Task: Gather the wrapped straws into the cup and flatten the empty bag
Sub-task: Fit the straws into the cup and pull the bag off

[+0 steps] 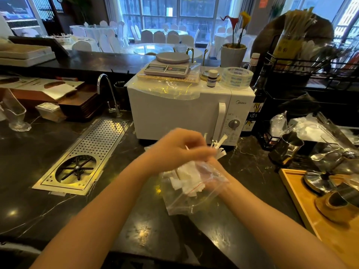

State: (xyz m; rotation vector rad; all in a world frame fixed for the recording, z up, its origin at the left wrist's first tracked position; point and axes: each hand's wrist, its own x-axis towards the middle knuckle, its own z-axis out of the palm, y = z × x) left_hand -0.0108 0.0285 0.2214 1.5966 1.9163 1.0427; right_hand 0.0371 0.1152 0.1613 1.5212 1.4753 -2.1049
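Note:
A clear zip bag (pixel 196 197) with a red seal line hangs in the air above the dark counter (pixel 97 220), in front of the microwave. Several white wrapped straws (pixel 187 176) lie inside it, and their ends (pixel 218 147) stick out past my fingers. My left hand (pixel 178 148) is closed around the upper part of the straw bundle. My right hand (pixel 217 172) is mostly hidden behind the bag and my left hand, and seems to hold the bag from below. A metal cup (pixel 290 145) stands on the counter to the right.
A white microwave (pixel 174 117) stands just behind my hands, with a scale and tape rolls on top. A perforated drain tray (pixel 81 158) and tap sit to the left. A wooden tray (pixel 303 197) with metal ware lies to the right, and crumpled plastic bags (pixel 303 127) lie behind it.

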